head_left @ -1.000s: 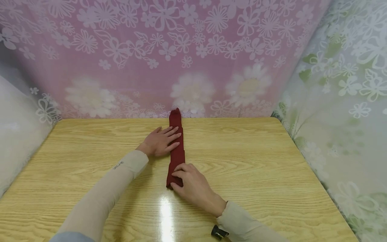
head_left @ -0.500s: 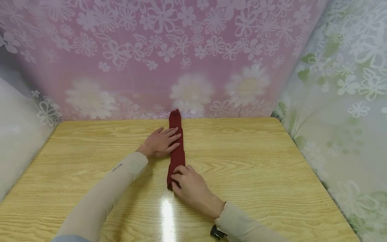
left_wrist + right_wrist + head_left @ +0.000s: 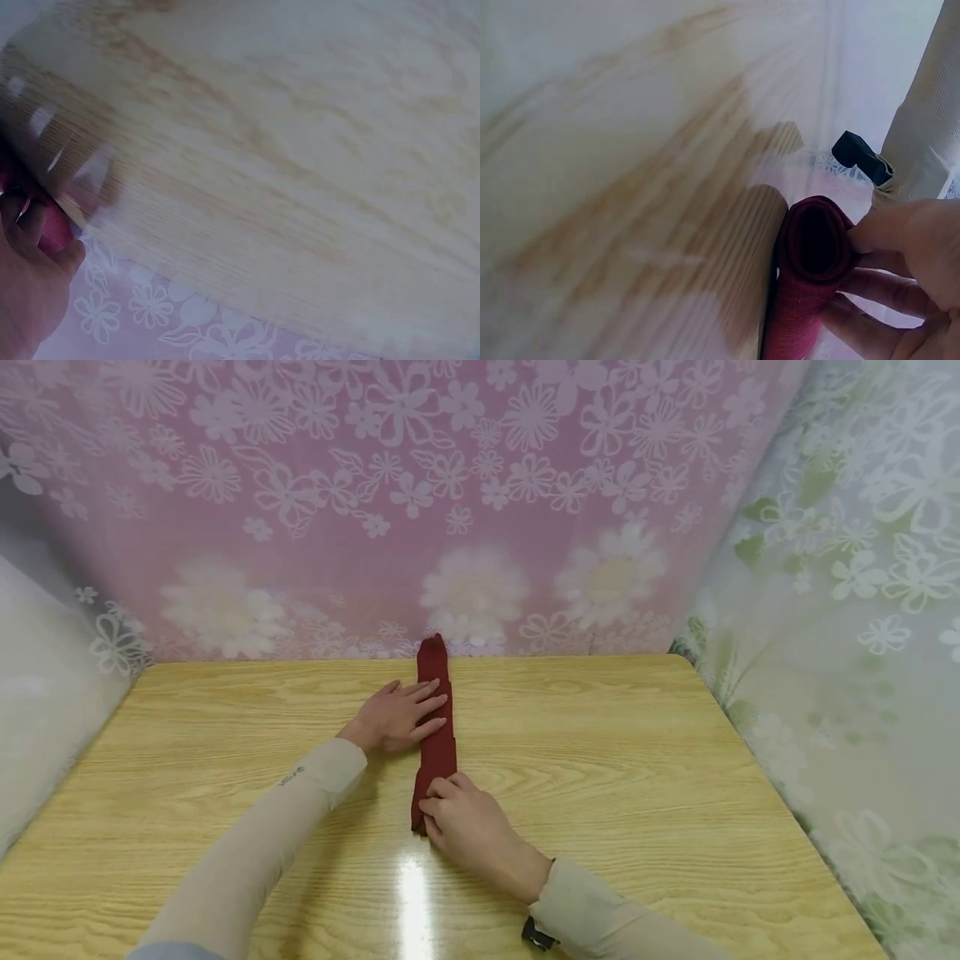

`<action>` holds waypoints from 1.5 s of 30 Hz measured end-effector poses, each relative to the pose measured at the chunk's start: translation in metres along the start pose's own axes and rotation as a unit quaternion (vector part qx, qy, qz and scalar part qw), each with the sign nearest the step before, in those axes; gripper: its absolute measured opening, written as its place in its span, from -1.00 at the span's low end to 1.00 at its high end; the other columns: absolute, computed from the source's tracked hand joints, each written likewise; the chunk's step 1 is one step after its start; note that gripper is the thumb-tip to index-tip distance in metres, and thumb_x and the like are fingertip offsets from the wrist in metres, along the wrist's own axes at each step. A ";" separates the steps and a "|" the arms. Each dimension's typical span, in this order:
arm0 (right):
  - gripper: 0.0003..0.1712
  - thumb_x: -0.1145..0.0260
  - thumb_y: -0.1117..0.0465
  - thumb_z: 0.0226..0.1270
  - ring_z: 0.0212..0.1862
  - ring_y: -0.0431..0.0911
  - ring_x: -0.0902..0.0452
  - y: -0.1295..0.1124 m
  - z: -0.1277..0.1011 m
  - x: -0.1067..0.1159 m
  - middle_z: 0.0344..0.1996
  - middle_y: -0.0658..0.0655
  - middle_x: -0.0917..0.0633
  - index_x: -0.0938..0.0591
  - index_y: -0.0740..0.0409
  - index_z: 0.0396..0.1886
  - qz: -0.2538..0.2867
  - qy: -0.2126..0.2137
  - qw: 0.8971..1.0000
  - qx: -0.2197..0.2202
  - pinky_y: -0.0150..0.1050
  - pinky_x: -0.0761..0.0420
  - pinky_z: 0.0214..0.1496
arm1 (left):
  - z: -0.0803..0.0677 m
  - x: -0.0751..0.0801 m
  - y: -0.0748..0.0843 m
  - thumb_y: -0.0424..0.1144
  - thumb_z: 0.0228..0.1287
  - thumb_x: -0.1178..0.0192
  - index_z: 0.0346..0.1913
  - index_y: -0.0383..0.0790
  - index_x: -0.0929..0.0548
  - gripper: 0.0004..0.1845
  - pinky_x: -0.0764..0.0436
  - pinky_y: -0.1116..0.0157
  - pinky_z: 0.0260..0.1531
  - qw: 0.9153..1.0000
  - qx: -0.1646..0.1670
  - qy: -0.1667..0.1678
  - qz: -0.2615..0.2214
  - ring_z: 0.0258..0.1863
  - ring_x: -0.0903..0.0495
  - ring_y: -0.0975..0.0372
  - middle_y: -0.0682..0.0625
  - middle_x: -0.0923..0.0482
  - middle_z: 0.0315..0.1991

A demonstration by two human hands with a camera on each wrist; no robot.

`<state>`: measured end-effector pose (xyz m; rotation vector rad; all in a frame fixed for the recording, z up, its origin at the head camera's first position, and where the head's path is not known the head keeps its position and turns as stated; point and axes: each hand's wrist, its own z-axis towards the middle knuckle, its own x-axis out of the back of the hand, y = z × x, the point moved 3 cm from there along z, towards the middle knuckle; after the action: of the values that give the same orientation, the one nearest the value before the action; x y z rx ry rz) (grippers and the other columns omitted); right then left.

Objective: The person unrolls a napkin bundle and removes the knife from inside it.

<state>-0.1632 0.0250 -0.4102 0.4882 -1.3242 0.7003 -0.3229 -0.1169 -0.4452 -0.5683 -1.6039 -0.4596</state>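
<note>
A long, narrow strip of folded dark red cloth (image 3: pixel 437 752) runs from the table's far edge toward me. My left hand (image 3: pixel 401 717) lies across its middle, fingers straight and spread. In the left wrist view, a bit of the red cloth (image 3: pixel 56 231) shows by the left hand (image 3: pixel 34 289). At the near end, my right hand (image 3: pixel 474 827) pinches the cloth with curled fingers. The right wrist view shows that end as a rounded, hollow fold of cloth (image 3: pixel 802 300), with the right hand's (image 3: pixel 907 277) thumb and fingers against its side.
The wood-grain table (image 3: pixel 600 760) spreads out on both sides of the cloth. Behind it hangs a pink flowered curtain (image 3: pixel 337 568), with a pale green flowered one (image 3: pixel 847 693) on the right. A small black device (image 3: pixel 538 935) is strapped at the right wrist.
The right hand's fingers have drawn closer together on the near end of the cloth. The left hand has stayed in place on the middle.
</note>
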 end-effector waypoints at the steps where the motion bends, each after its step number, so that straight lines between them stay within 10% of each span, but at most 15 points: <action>1: -0.82 -0.31 0.15 0.30 -0.11 -0.12 -0.49 0.000 0.000 0.000 -0.21 -0.04 -0.64 -0.78 0.05 -0.19 0.007 0.001 1.000 0.000 -0.33 -0.56 -0.05 | 0.000 0.000 0.000 0.26 0.47 0.42 0.51 0.08 -0.10 -0.34 0.02 -0.03 0.37 1.000 0.000 -0.001 0.000 0.45 0.02 0.14 0.00 0.09 0.51; 21: -0.84 -0.27 0.24 0.30 -0.11 -0.19 -0.59 0.019 -0.008 0.003 -0.22 -0.02 -0.70 -0.73 0.12 -0.20 0.200 0.050 0.976 -0.065 -0.29 -0.57 -0.02 | 0.000 -0.004 -0.002 0.26 0.48 0.42 0.52 0.10 -0.06 -0.35 0.02 -0.07 0.36 1.000 -0.003 0.014 -0.020 0.45 -0.01 0.14 0.00 0.06 0.50; 45: -0.78 -0.33 0.36 0.11 -0.35 -0.23 -0.60 0.043 -0.045 0.022 -0.36 -0.05 -0.68 -0.63 0.11 -0.21 0.138 0.108 0.976 -0.128 -0.32 -0.58 -0.41 | -0.004 0.000 -0.001 0.27 0.47 0.40 0.51 0.10 -0.09 -0.34 -0.04 -0.09 0.34 0.999 -0.006 0.020 -0.025 0.44 -0.03 0.14 0.01 0.03 0.49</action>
<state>-0.1601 0.0907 -0.3998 0.0171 -1.2654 0.7739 -0.3199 -0.1199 -0.4448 -0.5253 -1.5811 -0.5148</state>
